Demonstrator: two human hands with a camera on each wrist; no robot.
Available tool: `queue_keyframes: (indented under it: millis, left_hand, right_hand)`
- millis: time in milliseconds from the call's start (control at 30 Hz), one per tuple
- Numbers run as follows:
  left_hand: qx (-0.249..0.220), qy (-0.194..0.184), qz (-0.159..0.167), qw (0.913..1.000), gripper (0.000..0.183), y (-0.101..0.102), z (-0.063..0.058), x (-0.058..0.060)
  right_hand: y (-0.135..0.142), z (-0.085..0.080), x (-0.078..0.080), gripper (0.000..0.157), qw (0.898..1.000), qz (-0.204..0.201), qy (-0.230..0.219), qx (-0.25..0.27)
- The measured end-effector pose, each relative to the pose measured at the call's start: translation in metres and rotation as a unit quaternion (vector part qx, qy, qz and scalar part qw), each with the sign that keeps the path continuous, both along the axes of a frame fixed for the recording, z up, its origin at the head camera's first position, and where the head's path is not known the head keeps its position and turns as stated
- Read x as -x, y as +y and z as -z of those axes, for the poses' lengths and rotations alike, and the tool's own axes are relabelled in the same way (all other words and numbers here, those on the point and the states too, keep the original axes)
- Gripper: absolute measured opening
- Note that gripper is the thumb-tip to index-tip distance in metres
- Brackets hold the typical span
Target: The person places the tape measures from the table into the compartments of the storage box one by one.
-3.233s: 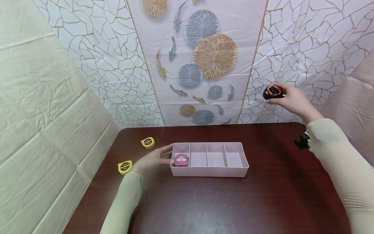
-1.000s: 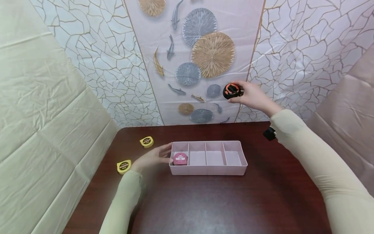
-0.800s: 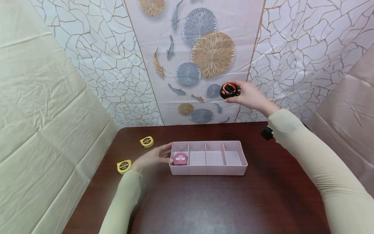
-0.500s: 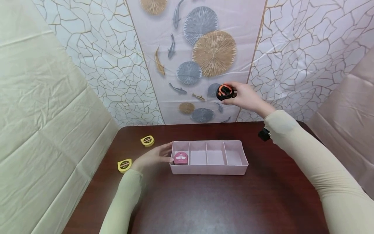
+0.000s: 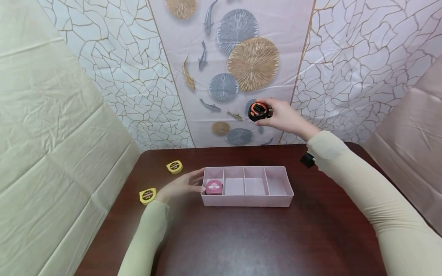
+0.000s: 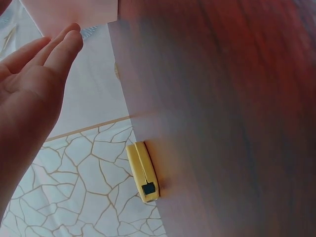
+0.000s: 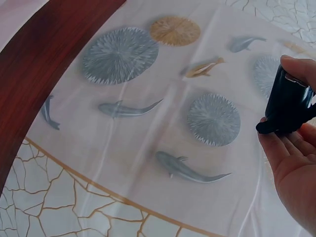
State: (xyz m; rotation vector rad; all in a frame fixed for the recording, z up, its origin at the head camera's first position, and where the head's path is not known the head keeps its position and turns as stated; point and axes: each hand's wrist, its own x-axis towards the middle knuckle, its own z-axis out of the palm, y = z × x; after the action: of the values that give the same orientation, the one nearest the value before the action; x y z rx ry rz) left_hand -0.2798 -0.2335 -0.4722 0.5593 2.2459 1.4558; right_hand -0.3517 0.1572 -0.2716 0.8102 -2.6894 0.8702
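High over the far part of the table, my right hand grips a black and orange tape measure between thumb and fingers. The right wrist view shows the dark side of that tape measure in the hand. Below it stands a pink tray divided into several compartments. A pink tape measure sits in its leftmost compartment. My left hand rests against the tray's left end, thumb at the front corner. In the left wrist view its fingers are extended along the tray wall.
Two yellow tape measures lie on the dark wooden table left of the tray: one farther back, another beside the left wrist. A patterned cloth hangs behind the table, with a plain beige cloth at the left.
My right hand has carried the black and orange tape measure leftward from the right side to above the tray, lately dropping slightly. The left hand and tray keep their places.
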Motion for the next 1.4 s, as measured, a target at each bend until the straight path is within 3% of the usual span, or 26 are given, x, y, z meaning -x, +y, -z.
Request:
queue_keyframes:
  millis: [667, 867, 1067, 1400]
  left_hand:
    - [-0.003, 0.002, 0.012, 0.9999, 0.082, 0.000, 0.003, 0.004]
    - [-0.010, -0.006, 0.017, 0.9998, 0.082, 0.000, 0.003, 0.006]
    - [-0.018, -0.009, 0.022, 0.9996, 0.084, -0.002, 0.004, 0.008]
    - [-0.018, -0.013, 0.020, 0.9995, 0.085, -0.003, 0.005, 0.007]
  right_hand:
    - [-0.034, -0.008, -0.021, 0.079, 0.998, -0.068, -0.004, 0.004]
    - [-0.042, -0.011, -0.030, 0.076, 0.996, -0.090, 0.020, 0.006]
    - [-0.046, -0.011, -0.035, 0.073, 0.993, -0.110, 0.040, -0.008]
    - [-0.049, -0.006, -0.042, 0.071, 0.990, -0.133, 0.028, -0.019]
